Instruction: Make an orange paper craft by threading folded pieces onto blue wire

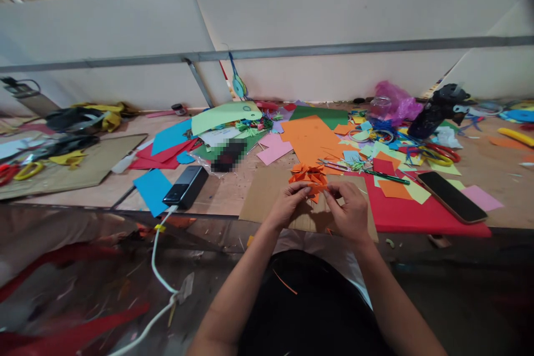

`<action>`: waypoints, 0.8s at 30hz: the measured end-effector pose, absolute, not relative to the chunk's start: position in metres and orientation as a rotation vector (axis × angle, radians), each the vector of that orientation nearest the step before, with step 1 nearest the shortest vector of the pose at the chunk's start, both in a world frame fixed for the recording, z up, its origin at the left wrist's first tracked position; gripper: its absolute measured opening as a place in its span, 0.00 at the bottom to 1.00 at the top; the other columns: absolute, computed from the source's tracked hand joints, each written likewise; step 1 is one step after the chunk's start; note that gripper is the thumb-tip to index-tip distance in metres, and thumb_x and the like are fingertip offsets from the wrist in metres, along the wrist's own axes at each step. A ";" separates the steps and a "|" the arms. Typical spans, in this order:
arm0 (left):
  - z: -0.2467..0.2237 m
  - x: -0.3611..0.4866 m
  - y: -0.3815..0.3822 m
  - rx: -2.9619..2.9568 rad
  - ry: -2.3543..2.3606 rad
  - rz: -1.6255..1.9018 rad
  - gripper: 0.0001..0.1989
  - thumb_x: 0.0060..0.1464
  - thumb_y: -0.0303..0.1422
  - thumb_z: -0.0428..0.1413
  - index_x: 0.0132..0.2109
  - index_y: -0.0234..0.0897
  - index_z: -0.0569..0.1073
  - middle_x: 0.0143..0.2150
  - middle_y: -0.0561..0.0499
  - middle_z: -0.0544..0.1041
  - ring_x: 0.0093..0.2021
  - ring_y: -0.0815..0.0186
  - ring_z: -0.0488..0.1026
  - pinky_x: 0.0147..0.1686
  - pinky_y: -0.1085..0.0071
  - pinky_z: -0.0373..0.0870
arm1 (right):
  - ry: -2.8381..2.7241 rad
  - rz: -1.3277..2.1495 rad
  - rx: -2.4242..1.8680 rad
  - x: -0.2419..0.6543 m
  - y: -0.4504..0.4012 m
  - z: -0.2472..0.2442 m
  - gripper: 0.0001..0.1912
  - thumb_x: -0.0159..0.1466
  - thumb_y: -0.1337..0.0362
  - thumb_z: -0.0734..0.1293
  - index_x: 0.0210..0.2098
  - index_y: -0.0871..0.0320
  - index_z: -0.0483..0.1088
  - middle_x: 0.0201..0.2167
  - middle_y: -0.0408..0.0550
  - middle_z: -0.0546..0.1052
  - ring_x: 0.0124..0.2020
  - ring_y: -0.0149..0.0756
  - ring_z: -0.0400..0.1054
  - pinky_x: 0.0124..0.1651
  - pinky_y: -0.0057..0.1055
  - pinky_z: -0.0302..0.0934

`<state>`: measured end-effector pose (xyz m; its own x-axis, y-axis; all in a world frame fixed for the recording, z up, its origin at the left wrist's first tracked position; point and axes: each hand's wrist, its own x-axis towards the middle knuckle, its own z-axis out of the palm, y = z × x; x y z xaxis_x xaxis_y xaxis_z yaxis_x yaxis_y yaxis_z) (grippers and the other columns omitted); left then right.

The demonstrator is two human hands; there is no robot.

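Observation:
My left hand [287, 204] and my right hand [347, 209] meet near the table's front edge, thumbs and fingers pinched on a small orange paper piece [318, 188] stretched between them. Just beyond the fingertips, partly hidden by them, is a cluster of folded orange paper [307, 171] with pointed tips; whether it is joined to the held piece I cannot tell. Under both hands lies a brown cardboard sheet [261, 194]. Large orange paper sheets [311, 136] lie behind the cluster, with a pair of scissors [334, 165] at their front.
On the right are a red sheet [387, 214], a phone [453, 197], a green pen [387, 177], red-handled scissors [444, 153] and a pink plastic bag [398, 103]. Left of the hands stands a power bank [186, 186] with a white cable [154, 250] hanging over the edge.

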<state>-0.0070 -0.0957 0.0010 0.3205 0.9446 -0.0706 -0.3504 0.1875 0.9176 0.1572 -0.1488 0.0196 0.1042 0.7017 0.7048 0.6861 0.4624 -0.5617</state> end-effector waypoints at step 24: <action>0.010 -0.006 -0.100 1.043 0.715 1.003 0.18 0.52 0.45 0.63 0.38 0.39 0.67 0.22 0.62 0.60 0.19 0.76 0.53 0.19 0.78 0.49 | -1.170 0.818 -1.164 0.155 -0.145 0.010 0.12 0.60 0.54 0.74 0.36 0.55 0.75 0.33 0.46 0.77 0.32 0.35 0.70 0.34 0.32 0.65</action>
